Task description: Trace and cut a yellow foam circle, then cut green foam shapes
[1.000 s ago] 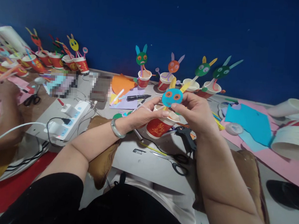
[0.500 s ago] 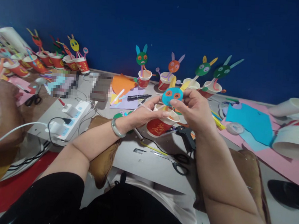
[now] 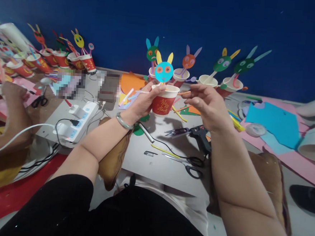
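Paper cup (image 3: pixel 162 104) looks light and crushable; grip its wall gently. Left hand (image 3: pixel 145 101) holds it; right hand (image 3: pixel 208 105) pinch is unclear.

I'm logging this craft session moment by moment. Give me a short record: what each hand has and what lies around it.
holding: left hand grips a red paper cup, raised off the table
on cup: blue rabbit face with yellow ears, upright
other: right hand beside the cup, fingertips at a thin orange strip; grip unclear
below: glue gun, scissors
left side: power strip; another person's hand
by wall: row of cup rabbits
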`<state>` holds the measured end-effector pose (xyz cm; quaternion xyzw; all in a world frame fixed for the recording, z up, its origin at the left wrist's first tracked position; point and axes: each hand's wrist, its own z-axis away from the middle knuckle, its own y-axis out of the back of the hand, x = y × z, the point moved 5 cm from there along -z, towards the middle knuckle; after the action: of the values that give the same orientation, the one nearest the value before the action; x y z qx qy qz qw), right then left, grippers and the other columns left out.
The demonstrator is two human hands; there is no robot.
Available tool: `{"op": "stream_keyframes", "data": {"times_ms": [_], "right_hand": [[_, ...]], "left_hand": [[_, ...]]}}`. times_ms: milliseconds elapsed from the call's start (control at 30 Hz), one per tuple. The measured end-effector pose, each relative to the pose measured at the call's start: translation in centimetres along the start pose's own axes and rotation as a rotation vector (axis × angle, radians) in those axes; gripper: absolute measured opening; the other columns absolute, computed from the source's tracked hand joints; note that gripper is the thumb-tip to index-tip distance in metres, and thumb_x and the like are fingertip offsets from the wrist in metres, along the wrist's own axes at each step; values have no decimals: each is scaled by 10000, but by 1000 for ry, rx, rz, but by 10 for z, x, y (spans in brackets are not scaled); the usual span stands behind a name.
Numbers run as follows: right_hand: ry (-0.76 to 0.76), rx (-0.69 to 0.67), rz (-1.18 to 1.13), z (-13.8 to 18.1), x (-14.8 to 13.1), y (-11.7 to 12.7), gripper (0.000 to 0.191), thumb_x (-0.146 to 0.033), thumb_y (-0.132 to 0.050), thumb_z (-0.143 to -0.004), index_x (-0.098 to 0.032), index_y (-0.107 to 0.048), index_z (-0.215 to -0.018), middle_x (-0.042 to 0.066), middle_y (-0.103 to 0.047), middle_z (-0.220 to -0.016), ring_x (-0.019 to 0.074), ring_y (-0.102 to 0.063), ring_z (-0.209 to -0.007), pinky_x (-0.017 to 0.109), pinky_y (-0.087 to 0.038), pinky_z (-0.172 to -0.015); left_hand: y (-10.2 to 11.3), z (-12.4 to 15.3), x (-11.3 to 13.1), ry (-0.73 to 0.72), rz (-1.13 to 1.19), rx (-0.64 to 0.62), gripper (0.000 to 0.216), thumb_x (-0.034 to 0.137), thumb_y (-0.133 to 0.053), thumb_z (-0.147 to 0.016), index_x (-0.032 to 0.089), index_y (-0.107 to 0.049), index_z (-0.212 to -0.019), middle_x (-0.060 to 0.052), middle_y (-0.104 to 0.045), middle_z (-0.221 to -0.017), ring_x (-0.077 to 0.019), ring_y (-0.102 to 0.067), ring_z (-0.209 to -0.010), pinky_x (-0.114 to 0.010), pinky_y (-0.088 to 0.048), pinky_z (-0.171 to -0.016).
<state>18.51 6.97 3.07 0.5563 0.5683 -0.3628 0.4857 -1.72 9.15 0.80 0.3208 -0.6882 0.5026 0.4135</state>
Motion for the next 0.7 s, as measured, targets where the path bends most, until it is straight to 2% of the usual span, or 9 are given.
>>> {"op": "stream_keyframes", "data": {"times_ms": [133,233,367,533,700], "right_hand": [[0,-89,40,3,7,-15,832,-634,-1025,-541,-293,-681,-1217,47,-769,-1063,262,-744,-987,439,-658,-873],[5,-121,83,6,9,-25,817,-629,-1025,-544,-274,-692,-1201,62,-768,-1102,273,-737,-1004,466,-647,-910],[15,-124,122,8,8,-32,803,-649,-1020,-531,-261,-706,-1160,74,-767,-1120,302,-733,-1060,487,-632,-962],[26,-118,96,9,3,-41,798,-635,-1012,-548,-252,-712,-1181,86,-777,-1144,325,-732,-1128,483,-623,-995],[29,-93,110,6,9,-43,727,-597,-995,-585,-267,-736,-1179,77,-787,-1099,339,-733,-1130,488,-631,-974]], "left_hand": [[-7,2,3,-47,-30,-81,687,679,-880,-729,243,-669,-1215,-81,-758,-1293,-333,-660,-1380,-547,-502,-1202],[-14,4,4,-78,-29,-142,764,684,-900,-704,243,-652,-1276,-94,-745,-1325,-355,-630,-1421,-575,-499,-1210],[-19,5,4,-76,-100,-180,685,621,-866,-792,261,-627,-1323,-77,-716,-1367,-349,-576,-1481,-599,-486,-1219],[-21,5,2,-101,-131,-266,834,738,-907,-653,281,-647,-1301,-69,-732,-1360,-353,-643,-1401,-562,-530,-1184],[-15,3,-2,-88,-165,-250,786,718,-890,-703,224,-660,-1270,-93,-751,-1275,-348,-674,-1341,-557,-524,-1183]]}}
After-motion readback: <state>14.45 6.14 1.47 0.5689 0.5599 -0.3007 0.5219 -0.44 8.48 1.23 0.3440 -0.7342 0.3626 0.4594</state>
